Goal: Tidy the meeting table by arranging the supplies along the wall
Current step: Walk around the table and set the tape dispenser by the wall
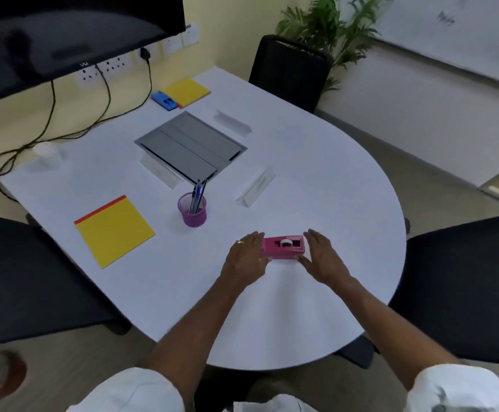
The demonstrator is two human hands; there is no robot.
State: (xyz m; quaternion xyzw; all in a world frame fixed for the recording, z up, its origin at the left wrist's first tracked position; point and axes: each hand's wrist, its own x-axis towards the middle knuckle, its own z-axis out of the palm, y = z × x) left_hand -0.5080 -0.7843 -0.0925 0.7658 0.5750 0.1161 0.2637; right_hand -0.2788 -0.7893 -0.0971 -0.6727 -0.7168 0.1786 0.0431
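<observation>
1. Left hand and right hand are flanking the pink tape dispenser at the table's near edge, palms spread against its ends.
2. Dispenser is looking rigid, probably weighted; end-to-end hold is suiting it.
3. Name cards beyond are blurring, unreadable.

Small white logo mark seen on the lower bezel of the wall screen, unreadable, print on the name card below it blurred
</observation>
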